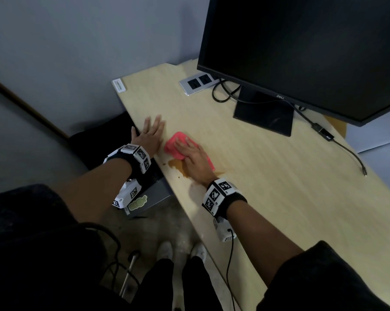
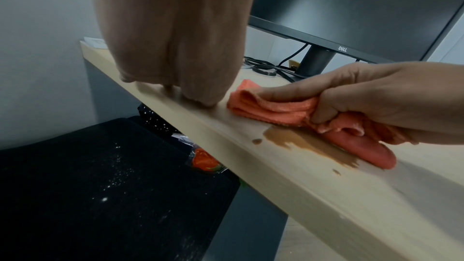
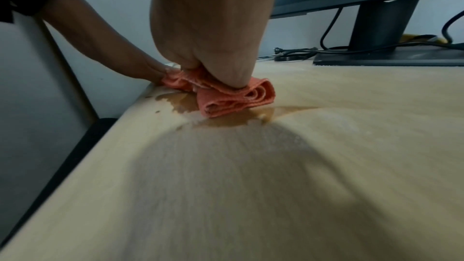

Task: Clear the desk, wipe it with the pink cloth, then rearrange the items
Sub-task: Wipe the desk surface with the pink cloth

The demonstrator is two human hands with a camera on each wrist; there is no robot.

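Note:
A bunched pink cloth point(image 1: 175, 146) lies on the light wooden desk point(image 1: 256, 180) near its left edge. My right hand point(image 1: 192, 158) grips the cloth point(image 2: 271, 110), thumb curled into its folds, and presses it down at the far rim of a brown liquid spill point(image 1: 178, 166). The spill point(image 3: 226, 120) spreads under and in front of the cloth point(image 3: 233, 96). My left hand point(image 1: 150, 136) rests flat on the desk edge just left of the cloth, fingers straight. In the left wrist view the left hand's fingertips point(image 2: 198, 98) touch the desk edge point(image 2: 251, 166).
A black Dell monitor point(image 1: 301, 52) stands at the back right on a flat base point(image 1: 264, 114), with cables point(image 1: 346, 151) trailing right. A socket plate point(image 1: 197, 83) is set into the desk at the back. A black chair point(image 2: 105, 186) sits below the left edge.

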